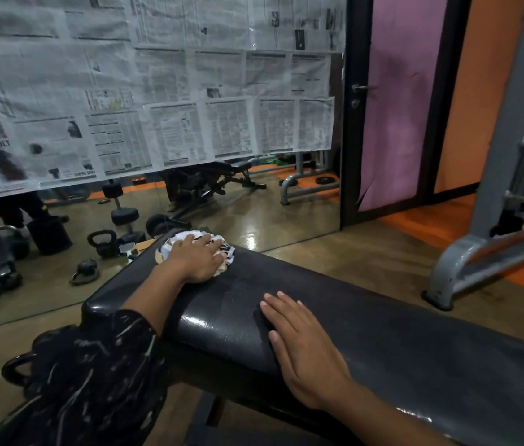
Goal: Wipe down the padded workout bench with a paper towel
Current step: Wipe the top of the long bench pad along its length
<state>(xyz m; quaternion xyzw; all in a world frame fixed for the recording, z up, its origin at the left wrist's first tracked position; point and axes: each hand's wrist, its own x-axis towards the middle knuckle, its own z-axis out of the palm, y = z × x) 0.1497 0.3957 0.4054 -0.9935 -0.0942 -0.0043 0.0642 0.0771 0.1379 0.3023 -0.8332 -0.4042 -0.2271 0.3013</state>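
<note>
Nearest, flat on the black padded bench (pixel 415 333): right hand (pixel 305 352), fingers straight and together, palm down, bracing; holds nothing. Farther along, at the far end of the pad: left hand (pixel 198 259), fingers laid flat over a crumpled paper towel (pixel 227 249), pressing it onto the vinyl. Best done, probably, with firm even pressure and long overlapping strokes back toward the near end; worth refolding the wad once soiled. Vinyl dusty grey mid-pad, glossy at the near edge. Beyond: wall mirror (pixel 254 204) mostly covered with newspaper sheets (pixel 157 91); grey machine frame (pixel 492 252) to the right; purple-covered door (pixel 399 101); kettlebell (pixel 103 241) on the shiny floor.
</note>
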